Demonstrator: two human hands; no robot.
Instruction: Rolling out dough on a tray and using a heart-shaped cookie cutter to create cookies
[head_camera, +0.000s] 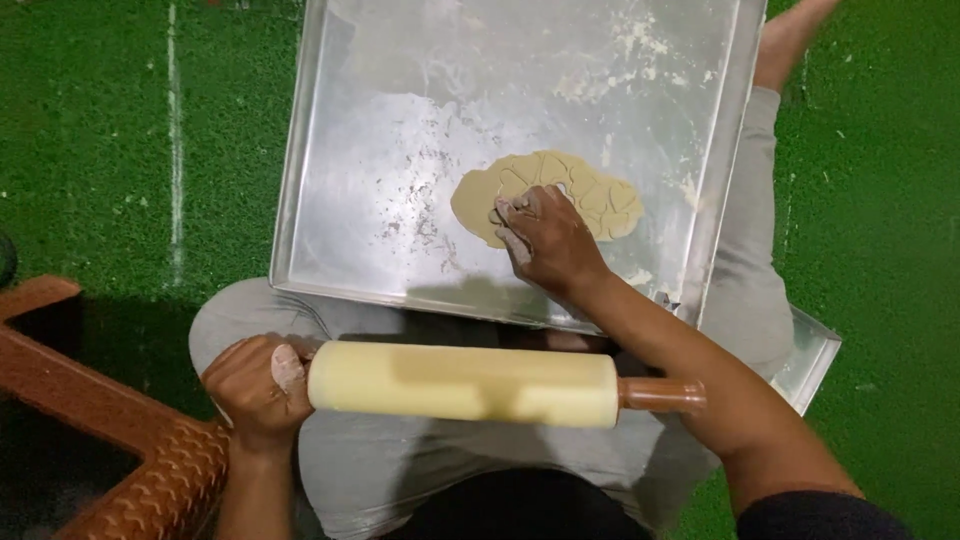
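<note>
I see the dough (548, 195) lying flat, right of centre on the floured tray (400, 150). It's rolled thin and scored with cut shapes, so I judge it soft, light and easily torn; I'd lift it from an edge, close to the metal, not from the middle. My right hand (545, 240) rests on its near left part, fingers curled down onto the dough, thumb tucked; whether they pinch a piece I cannot tell. Nearer me, my left hand (258, 385) is wrapped closed round one handle of the pin (462, 382), held across my lap above the green floor (90, 150).
</note>
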